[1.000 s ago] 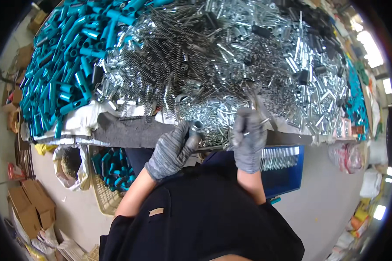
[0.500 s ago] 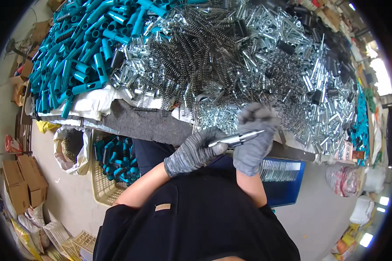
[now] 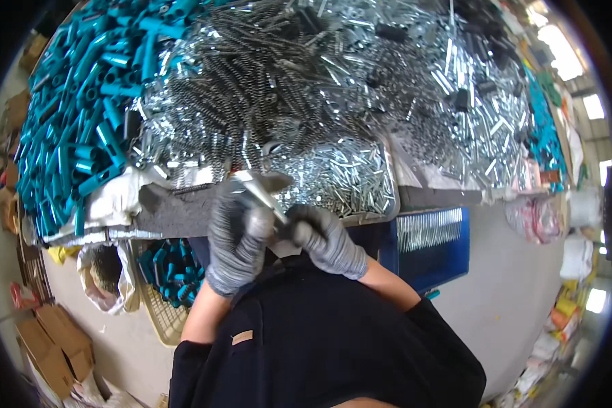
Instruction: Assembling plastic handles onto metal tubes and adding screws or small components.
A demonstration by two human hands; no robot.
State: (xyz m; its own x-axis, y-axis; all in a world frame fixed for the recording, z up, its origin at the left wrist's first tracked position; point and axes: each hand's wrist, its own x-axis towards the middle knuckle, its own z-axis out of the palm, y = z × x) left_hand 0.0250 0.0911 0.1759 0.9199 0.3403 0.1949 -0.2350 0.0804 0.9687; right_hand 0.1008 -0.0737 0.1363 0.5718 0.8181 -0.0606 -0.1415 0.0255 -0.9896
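My left hand (image 3: 236,248), in a grey knitted glove, is closed around a shiny silver metal rod (image 3: 260,194). The rod slants from its upper left end down toward my right hand (image 3: 330,245), gloved alike. Thumb and fingers of the right hand pinch at the rod's lower end, where motion blurs the detail. Just beyond the hands is a tray (image 3: 394,183) filled with small silver pins. Dark coil springs (image 3: 231,95) lie heaped behind it.
Teal tubular parts (image 3: 81,129) pile up on the left of the bench. Silver metal pieces (image 3: 486,129) cover its right. Below stand a cream basket (image 3: 158,313) of teal parts and a blue bin (image 3: 428,265) with a row of metal rods. Cardboard boxes (image 3: 54,347) sit at lower left.
Both hands have moved left along the bench, with the rod now tilted steeply instead of lying nearly level. My left hand has turned upright; the right has come down to the rod's lower end.
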